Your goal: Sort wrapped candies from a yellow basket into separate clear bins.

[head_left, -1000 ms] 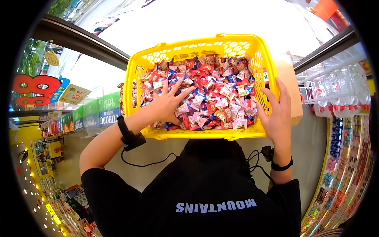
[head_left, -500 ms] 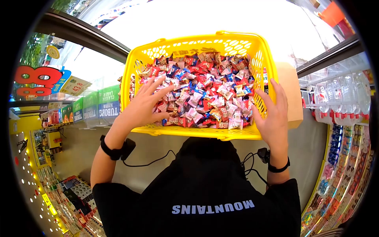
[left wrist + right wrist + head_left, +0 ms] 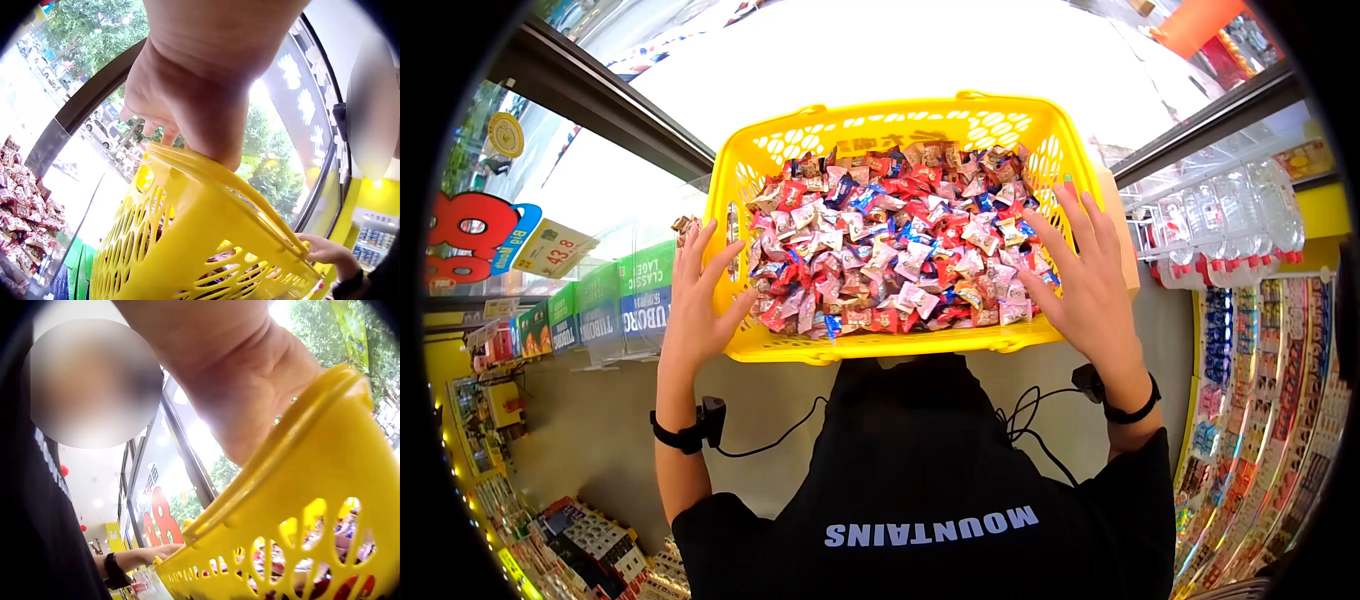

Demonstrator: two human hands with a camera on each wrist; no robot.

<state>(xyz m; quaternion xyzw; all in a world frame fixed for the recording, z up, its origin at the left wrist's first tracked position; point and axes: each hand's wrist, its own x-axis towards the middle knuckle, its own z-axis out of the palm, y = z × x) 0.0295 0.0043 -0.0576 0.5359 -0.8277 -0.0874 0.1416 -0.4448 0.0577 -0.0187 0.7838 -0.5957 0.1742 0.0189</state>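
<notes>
One yellow plastic basket [image 3: 890,351], set in the upper centre of the head view, appears to be at the point of being steadied by its two short ends, work best done, in this judgement, with equal pressure from each side, the rim kept level and palms near the middle of each end so the heaped load does not slide to one corner. The left hand [image 3: 698,310], at the basket's left end, has its fingers spread and nothing in its grasp; the right hand [image 3: 1095,295], at the right end, is likewise splayed over the rim, fingers uncurled, its thumb reaching inward. The basket's walls are glossy and pierced with rounded holes, its corners curved. Inside lie individually wrapped sweets [image 3: 910,260] in pink, red, blue and brown, many with twisted or crimped ends, jumbled in a broad heap; print on the wrappers is too small to read.
</notes>
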